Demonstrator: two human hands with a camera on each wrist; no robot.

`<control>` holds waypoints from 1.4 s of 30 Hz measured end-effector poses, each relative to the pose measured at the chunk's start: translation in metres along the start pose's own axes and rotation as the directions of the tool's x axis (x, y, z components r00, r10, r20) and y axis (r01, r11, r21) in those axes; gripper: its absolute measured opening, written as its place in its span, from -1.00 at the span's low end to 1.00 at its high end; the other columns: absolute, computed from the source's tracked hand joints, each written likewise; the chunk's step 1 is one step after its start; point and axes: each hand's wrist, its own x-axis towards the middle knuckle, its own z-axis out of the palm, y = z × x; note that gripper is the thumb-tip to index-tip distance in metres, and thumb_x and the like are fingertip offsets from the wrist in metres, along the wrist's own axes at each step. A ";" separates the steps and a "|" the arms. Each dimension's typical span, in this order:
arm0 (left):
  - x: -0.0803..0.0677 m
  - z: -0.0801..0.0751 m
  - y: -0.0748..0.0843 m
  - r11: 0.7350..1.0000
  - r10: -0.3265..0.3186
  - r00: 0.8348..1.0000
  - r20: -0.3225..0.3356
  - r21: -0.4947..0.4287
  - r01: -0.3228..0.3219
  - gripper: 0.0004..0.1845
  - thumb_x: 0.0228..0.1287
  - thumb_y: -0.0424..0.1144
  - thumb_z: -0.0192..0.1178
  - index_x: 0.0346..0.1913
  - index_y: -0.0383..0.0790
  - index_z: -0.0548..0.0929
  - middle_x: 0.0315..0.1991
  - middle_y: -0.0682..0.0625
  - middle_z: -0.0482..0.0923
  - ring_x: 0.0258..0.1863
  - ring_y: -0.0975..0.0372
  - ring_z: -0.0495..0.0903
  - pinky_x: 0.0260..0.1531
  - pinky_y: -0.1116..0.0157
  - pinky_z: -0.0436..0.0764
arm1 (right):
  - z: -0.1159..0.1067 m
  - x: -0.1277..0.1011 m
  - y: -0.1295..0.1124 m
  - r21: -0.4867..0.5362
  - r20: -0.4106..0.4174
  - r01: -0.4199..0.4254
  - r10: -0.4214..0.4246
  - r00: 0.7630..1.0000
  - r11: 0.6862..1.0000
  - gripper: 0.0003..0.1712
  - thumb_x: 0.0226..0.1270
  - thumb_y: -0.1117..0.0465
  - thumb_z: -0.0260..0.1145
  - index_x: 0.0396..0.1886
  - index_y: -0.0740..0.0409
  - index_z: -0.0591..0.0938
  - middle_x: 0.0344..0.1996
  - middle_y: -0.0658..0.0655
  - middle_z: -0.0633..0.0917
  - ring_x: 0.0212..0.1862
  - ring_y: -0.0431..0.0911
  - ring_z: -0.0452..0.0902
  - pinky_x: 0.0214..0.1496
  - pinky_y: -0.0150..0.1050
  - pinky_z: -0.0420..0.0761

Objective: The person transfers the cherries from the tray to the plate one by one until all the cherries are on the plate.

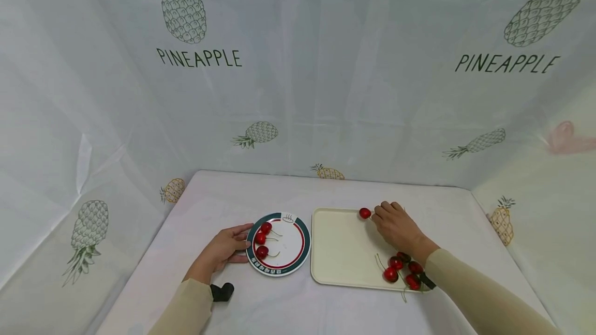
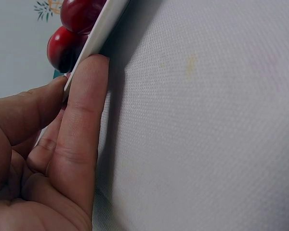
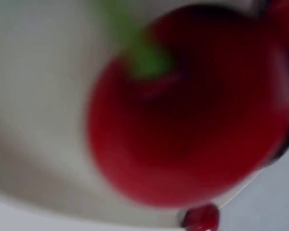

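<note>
My left hand (image 1: pixel 226 247) grips the left rim of a round plate (image 1: pixel 306 244) with a dark green band and a red ring. In the left wrist view the thumb lies on one side of the rim and a finger (image 2: pixel 82 115) on the other. On the plate's left half sit several cherries (image 1: pixel 262 252) with stems. Over the far side of a cream tray (image 1: pixel 344 252), my right hand (image 1: pixel 396 226) pinches a red cherry (image 1: pixel 365 213), apparently by its stem. A big blurred cherry (image 3: pixel 192 115) fills the right wrist view, where the right hand is hidden.
Several more cherries (image 1: pixel 391 274) are heaped at the tray's near right corner, under the right forearm. The plate stands just left of the tray on a white cloth (image 1: pixel 261 309). Behind the table hangs a pineapple-print curtain (image 1: pixel 344 92).
</note>
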 end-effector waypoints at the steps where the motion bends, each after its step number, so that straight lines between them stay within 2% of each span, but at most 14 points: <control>1: 0.000 0.000 0.000 1.000 -0.002 1.000 0.002 -0.005 0.002 -0.38 0.44 -0.52 0.24 0.50 -0.09 0.52 0.37 -0.28 0.55 -0.14 0.11 0.79 -0.19 0.07 0.85 | -0.001 0.002 -0.001 0.001 -0.011 0.005 -0.005 1.000 1.000 -0.74 0.26 0.22 0.56 -0.20 0.21 0.65 -0.25 0.12 0.58 -0.17 0.04 0.39 -0.10 -0.10 0.51; 10: 0.001 -0.001 0.001 1.000 -0.004 1.000 0.011 -0.013 0.004 -0.38 0.45 -0.52 0.24 0.51 -0.10 0.52 0.39 -0.29 0.53 -0.12 0.10 0.79 -0.18 0.06 0.85 | -0.016 0.029 -0.020 0.075 -0.114 0.085 -0.076 0.991 0.994 -0.83 0.31 0.26 0.45 -0.28 0.20 0.59 -0.32 0.10 0.53 -0.21 0.03 0.36 -0.16 -0.12 0.45; 14: 0.000 0.000 0.002 1.000 -0.002 1.000 0.012 -0.017 0.002 -0.39 0.45 -0.52 0.23 0.50 -0.11 0.52 0.38 -0.28 0.54 -0.12 0.11 0.79 -0.19 0.06 0.85 | -0.025 0.043 -0.033 0.088 -0.130 0.116 -0.104 0.986 0.989 -0.86 0.35 0.25 0.41 -0.29 0.16 0.59 -0.31 0.08 0.54 -0.21 0.01 0.36 -0.14 -0.15 0.44; 24: -0.001 0.001 0.002 1.000 -0.002 1.000 0.011 -0.021 0.002 -0.39 0.44 -0.53 0.23 0.50 -0.10 0.53 0.38 -0.29 0.53 -0.13 0.11 0.79 -0.19 0.07 0.85 | -0.052 0.084 -0.074 0.072 -0.096 0.193 -0.186 0.978 0.979 -0.89 0.40 0.19 0.47 -0.18 0.08 0.70 -0.26 0.01 0.64 -0.14 -0.04 0.43 -0.05 -0.21 0.50; 33: -0.002 0.000 0.002 0.999 -0.011 1.000 0.011 -0.030 0.011 -0.39 0.44 -0.54 0.22 0.49 -0.09 0.54 0.35 -0.27 0.55 -0.15 0.11 0.79 -0.20 0.07 0.85 | -0.056 0.117 -0.119 0.094 -0.110 0.257 -0.247 0.963 0.962 -0.92 0.45 0.14 0.42 -0.13 -0.02 0.74 -0.20 -0.05 0.68 -0.08 -0.09 0.46 -0.01 -0.25 0.50; 42: -0.003 0.001 0.003 0.999 -0.012 1.000 0.012 -0.031 0.013 -0.38 0.44 -0.55 0.22 0.50 -0.10 0.53 0.36 -0.27 0.55 -0.12 0.09 0.79 -0.19 0.06 0.85 | -0.054 0.137 -0.150 0.106 -0.093 0.290 -0.281 0.955 0.951 -0.74 0.37 0.00 0.52 -0.05 -0.05 0.72 -0.14 -0.09 0.68 -0.03 -0.13 0.44 0.01 -0.30 0.48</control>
